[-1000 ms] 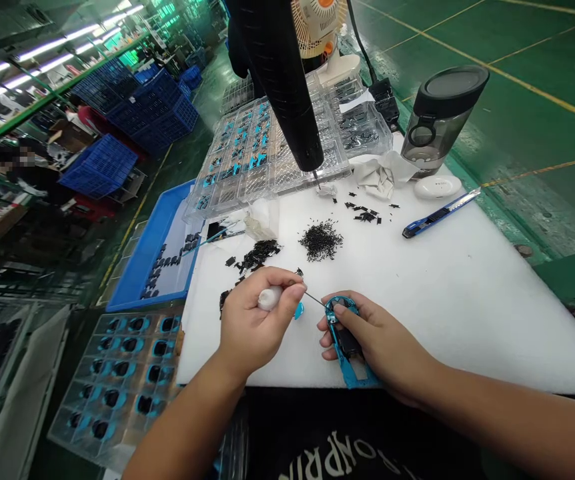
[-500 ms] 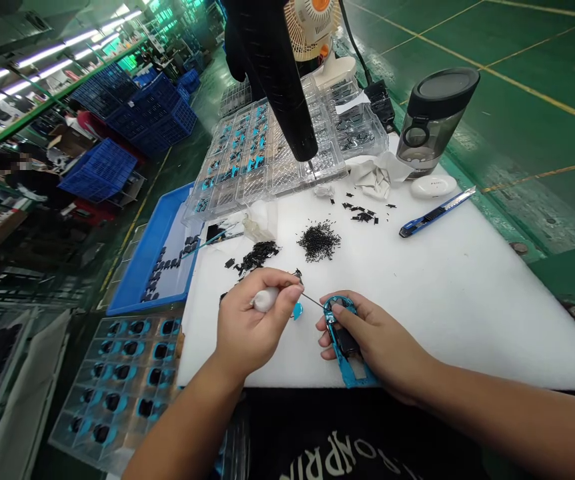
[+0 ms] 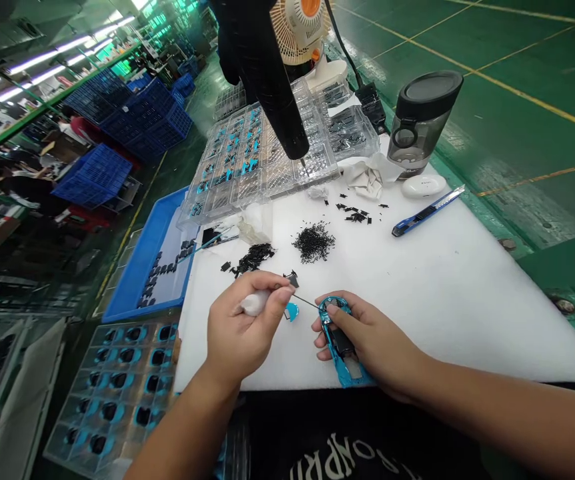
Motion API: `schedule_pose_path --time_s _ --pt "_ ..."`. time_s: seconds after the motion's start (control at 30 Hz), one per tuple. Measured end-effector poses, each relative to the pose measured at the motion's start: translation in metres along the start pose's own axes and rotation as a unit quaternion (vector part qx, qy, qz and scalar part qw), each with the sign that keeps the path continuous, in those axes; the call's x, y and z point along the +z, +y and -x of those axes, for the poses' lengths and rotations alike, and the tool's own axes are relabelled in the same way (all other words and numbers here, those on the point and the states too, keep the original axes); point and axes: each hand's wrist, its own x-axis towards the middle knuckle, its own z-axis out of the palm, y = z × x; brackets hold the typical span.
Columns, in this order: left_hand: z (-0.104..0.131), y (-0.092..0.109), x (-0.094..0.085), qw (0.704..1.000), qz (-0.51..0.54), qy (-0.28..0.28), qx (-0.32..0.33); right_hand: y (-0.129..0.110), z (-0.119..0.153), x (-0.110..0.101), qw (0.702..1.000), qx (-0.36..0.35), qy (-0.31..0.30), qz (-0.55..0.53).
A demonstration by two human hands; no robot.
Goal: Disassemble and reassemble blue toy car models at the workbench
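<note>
While I lean over the white mat (image 3: 417,300), this is how things lie.

Left hand: my left hand (image 3: 240,330) is closed around a small tool (image 3: 255,303) with a white handle. Its thin metal tip points to the right, at the top of the blue case.

Right hand: my right hand (image 3: 367,343) is closed on a shiny blue case (image 3: 340,347). It presses the case flat on the mat, close to the near edge, right in front of me. My thumb sits on the round top end.

Blue case: I can see a dark part inside it. I cannot tell if that part is all the way in.

Small bit: a little blue piece (image 3: 292,311) lies on the mat between my two hands, just beside the tool tip.

Piles: heaps of tiny black bits (image 3: 312,241) lie farther back on the mat, not used yet.

Clear trays: clear trays (image 3: 247,160) at the far side hold blue and black parts. Some pockets look bare.

Other stuff: a blue knife (image 3: 427,212) and a dark jar (image 3: 420,123) sit well apart from my hands. A black power tool (image 3: 267,73) hangs above the trays.

How far along: I think I am in the middle of this one case. It looks partly filled, and lots of loose parts are still waiting.
</note>
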Motion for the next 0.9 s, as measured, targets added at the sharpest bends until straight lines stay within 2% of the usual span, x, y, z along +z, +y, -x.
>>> schedule_pose_path --time_s 0.13,0.23,0.43,0.6,0.73,0.9 --pt "-0.002 0.0 -0.003 0.999 0.012 0.051 0.008 0.0 0.0 -0.001 1.0 0.004 -0.005 -0.006" --pt "-0.004 0.002 0.001 0.996 0.048 0.072 0.016 0.001 -0.001 -0.002 1.0 0.001 -0.009 -0.001" --pt "-0.007 0.011 0.019 0.998 0.063 0.006 0.027 0.003 -0.001 -0.001 1.0 -0.018 -0.023 0.001" --pt "-0.005 0.009 0.025 0.999 0.042 -0.027 0.02 0.003 -0.001 -0.001 0.999 -0.027 -0.027 0.008" --pt "-0.004 0.006 0.024 0.999 0.026 -0.031 0.014 0.003 -0.002 -0.002 0.999 -0.033 -0.028 0.011" --pt "-0.005 0.006 0.023 0.999 0.03 -0.001 0.03 0.005 -0.003 -0.003 0.999 -0.034 -0.028 0.009"
